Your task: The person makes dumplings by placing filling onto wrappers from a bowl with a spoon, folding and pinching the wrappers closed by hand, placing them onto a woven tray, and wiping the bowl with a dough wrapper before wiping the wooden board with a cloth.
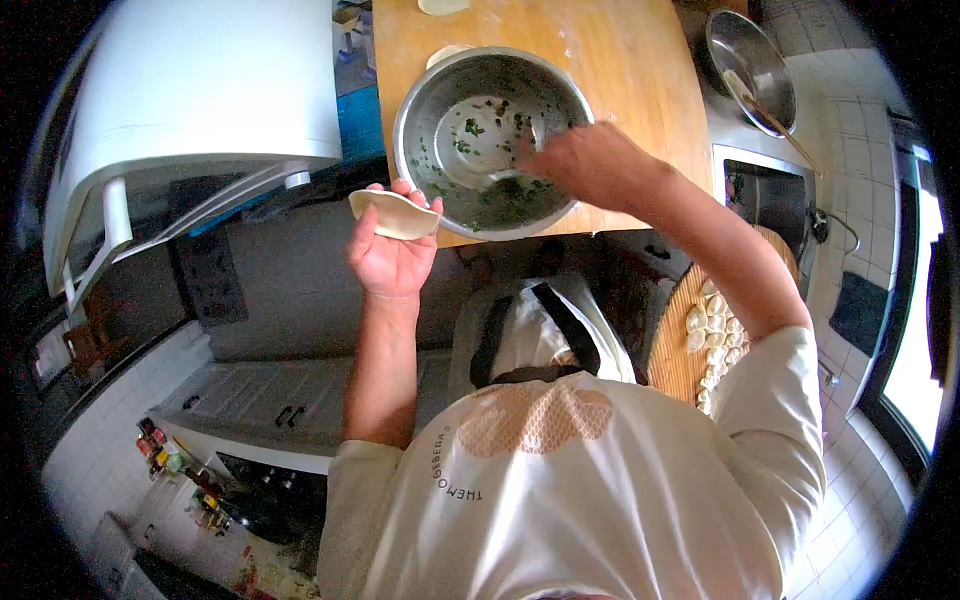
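Observation:
A round, flat dough wrapper (398, 216) lies across the raised fingers of my left hand (392, 250), just left of the metal bowl's near rim. My right hand (580, 165) reaches over the right side of the large metal bowl (405, 130), its fingers closed and blurred by motion. Something pale and shiny shows by those fingers inside the bowl, too blurred to make out. Green chopped bits and a little dark filling cling to the bowl's bottom and walls.
The bowl stands on a wooden board (640, 80), with more dough wrappers (443, 5) at its left side. At right, a round wooden tray (672, 340) carries several dumplings (712, 320). A second metal bowl (755, 65) with a wooden utensil stands at the back right, near a sink.

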Available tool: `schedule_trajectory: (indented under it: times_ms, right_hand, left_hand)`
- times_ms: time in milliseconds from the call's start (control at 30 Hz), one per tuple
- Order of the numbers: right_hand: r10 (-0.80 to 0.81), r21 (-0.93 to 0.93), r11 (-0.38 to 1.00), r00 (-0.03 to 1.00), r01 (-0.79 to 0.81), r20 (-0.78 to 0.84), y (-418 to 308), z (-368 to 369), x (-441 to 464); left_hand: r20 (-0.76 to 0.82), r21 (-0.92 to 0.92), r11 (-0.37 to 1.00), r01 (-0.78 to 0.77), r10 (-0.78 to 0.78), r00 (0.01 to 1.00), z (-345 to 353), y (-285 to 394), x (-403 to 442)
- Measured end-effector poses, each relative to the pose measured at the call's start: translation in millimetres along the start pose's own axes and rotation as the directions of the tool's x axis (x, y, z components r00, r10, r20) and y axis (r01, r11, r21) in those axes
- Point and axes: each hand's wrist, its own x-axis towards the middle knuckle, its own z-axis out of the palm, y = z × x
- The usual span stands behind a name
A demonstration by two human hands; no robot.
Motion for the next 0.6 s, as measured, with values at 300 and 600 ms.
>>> schedule_trajectory:
  times_ms: [300,600]
  right_hand:
    - [0.073,0.06,0.996,0.964,-0.06,-0.257,21.3,5.9,10.1]
    - [-0.007,0.089,0.995,0.918,0.046,-0.397,29.9,4.7,25.3]
  left_hand:
    - [-0.088,0.018,1.0,-0.022,0.024,0.996,1.6,-3.7,1.8]
    - [-0.124,0.032,0.999,-0.03,0.034,0.992,2.0,-5.3,1.7]
